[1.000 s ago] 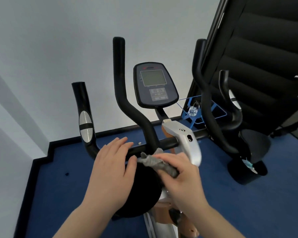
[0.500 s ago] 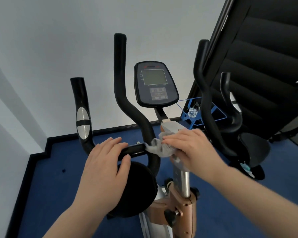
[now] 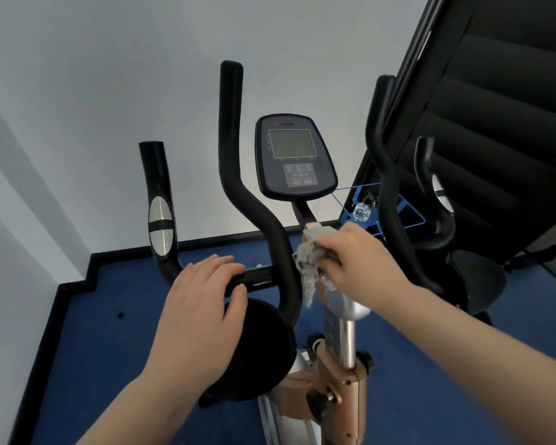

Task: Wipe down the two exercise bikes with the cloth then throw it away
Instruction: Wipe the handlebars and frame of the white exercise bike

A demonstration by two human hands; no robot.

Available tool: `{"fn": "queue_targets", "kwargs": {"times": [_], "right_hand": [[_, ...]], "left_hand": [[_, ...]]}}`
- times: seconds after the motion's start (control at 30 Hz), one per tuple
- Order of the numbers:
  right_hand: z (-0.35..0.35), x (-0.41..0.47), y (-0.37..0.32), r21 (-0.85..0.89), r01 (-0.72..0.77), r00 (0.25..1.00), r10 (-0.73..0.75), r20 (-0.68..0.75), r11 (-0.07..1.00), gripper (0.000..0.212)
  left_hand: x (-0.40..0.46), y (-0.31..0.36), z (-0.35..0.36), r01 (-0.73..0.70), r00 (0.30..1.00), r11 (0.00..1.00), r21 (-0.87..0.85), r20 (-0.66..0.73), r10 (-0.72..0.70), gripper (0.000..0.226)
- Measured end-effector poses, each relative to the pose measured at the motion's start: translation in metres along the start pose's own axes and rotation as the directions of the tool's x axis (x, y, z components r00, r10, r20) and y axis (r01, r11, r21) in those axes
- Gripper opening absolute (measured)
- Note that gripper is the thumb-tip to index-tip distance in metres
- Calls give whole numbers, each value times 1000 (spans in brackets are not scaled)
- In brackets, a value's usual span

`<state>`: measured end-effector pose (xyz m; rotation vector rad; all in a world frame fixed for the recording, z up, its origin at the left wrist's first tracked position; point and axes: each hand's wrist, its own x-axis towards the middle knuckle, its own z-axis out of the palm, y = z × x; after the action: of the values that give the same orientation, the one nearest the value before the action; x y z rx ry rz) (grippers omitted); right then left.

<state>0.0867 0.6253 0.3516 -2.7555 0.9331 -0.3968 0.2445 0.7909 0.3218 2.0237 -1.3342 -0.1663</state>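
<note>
An exercise bike stands in front of me with black curved handlebars (image 3: 257, 216) and a console (image 3: 294, 160) on a silver stem. My right hand (image 3: 357, 261) presses a grey cloth (image 3: 308, 268) against the silver stem cover (image 3: 344, 300), just right of the left handlebar tube. My left hand (image 3: 203, 297) rests flat on the black crossbar (image 3: 257, 277), fingers draped over it. Below the crossbar sits a round black pad (image 3: 257, 348).
A copper-coloured frame with a black knob (image 3: 321, 403) is under the stem. Behind at right stand a blue wire rack (image 3: 376, 210) with a clear bottle and a folded black machine (image 3: 495, 123). White walls close the corner; the floor is blue carpet (image 3: 93, 332).
My right hand has carried the cloth up and to the right, from the crossbar junction onto the silver stem cover. My left hand has stayed on the crossbar.
</note>
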Motion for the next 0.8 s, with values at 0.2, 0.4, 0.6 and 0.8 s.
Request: {"fn": "queue_targets", "kwargs": {"times": [0.2, 0.4, 0.6, 0.8], "right_hand": [[-18, 23, -34, 323, 191, 974, -138, -179, 927, 25], [6, 10, -43, -79, 437, 898, -430, 89, 896, 35], [20, 23, -64, -37, 290, 948, -282, 151, 956, 40], [34, 48, -108, 248, 212, 951, -258, 170, 945, 34]], "left_hand": [[-9, 2, -4, -14, 990, 1000, -17, -138, 12, 36], [-26, -16, -14, 56, 994, 997, 56, -102, -50, 76], [-36, -30, -18, 196, 975, 980, -14, -105, -197, 98], [-35, -26, -11, 225, 968, 969, -103, -90, -235, 95]]}}
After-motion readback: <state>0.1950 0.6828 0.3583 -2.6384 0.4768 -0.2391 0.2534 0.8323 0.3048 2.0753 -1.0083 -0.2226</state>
